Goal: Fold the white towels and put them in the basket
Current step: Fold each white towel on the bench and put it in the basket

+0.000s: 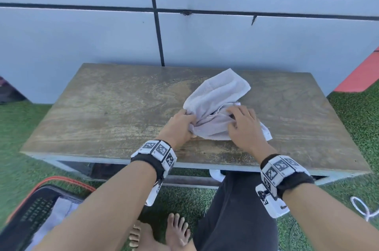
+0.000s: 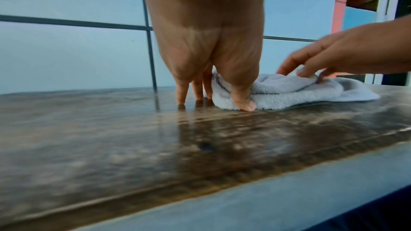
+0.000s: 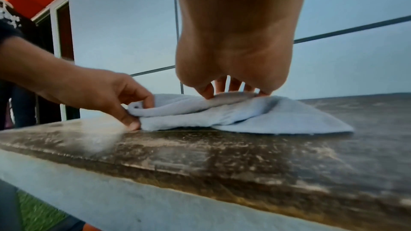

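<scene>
A crumpled white towel point(image 1: 217, 105) lies on the right half of the worn wooden table point(image 1: 102, 111). My left hand point(image 1: 189, 125) grips its bunched left end between thumb and fingers, with the thumb tip down on the tabletop in the left wrist view point(image 2: 222, 101). My right hand point(image 1: 235, 121) is on top of the towel's near part, its curled fingers and thumb pinching a raised fold point(image 3: 231, 92). A black basket point(image 1: 30, 209) with an orange rim stands on the ground at lower left and holds a white towel point(image 1: 61, 207).
A pale panelled wall point(image 1: 225, 41) stands right behind the table. Green artificial turf point(image 1: 352, 115) surrounds it. My bare feet point(image 1: 176, 232) and a dark-trousered leg are below the table's front edge. A white cord point(image 1: 361, 207) lies on the turf at right.
</scene>
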The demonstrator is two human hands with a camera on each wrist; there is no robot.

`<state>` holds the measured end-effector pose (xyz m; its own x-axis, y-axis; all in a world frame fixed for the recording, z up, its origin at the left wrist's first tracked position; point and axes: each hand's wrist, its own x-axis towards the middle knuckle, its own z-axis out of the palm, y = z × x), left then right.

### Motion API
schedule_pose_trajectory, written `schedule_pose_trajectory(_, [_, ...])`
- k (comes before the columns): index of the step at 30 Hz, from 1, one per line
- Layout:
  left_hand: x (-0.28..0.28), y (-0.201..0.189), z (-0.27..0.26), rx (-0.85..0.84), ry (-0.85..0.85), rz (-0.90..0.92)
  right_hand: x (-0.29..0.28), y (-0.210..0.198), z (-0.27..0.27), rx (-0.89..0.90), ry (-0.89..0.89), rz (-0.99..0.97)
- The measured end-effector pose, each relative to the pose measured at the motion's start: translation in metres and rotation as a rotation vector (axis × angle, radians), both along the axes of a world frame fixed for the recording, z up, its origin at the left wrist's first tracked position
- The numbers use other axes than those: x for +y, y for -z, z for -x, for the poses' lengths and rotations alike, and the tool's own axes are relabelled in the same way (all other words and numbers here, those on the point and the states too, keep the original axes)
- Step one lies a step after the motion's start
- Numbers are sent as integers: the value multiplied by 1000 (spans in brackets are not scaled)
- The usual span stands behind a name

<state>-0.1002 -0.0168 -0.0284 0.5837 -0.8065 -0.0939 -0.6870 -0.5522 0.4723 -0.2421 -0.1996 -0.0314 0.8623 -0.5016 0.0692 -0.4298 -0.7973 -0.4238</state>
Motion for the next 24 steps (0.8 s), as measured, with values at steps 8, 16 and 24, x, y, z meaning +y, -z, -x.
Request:
schedule_pose_trajectory(8, [47,-18,-29,-196,-234,-166,10,-3,-33,186,33,-104])
schedule_pose_trajectory(16, [26,-11,10,-67,-152,67,38,-16,-64,-122,-104,-175])
schedule_pose_trajectory(24, [56,-14,-32,-234,-302,-120,43,-56,-66,-366,-129,-446])
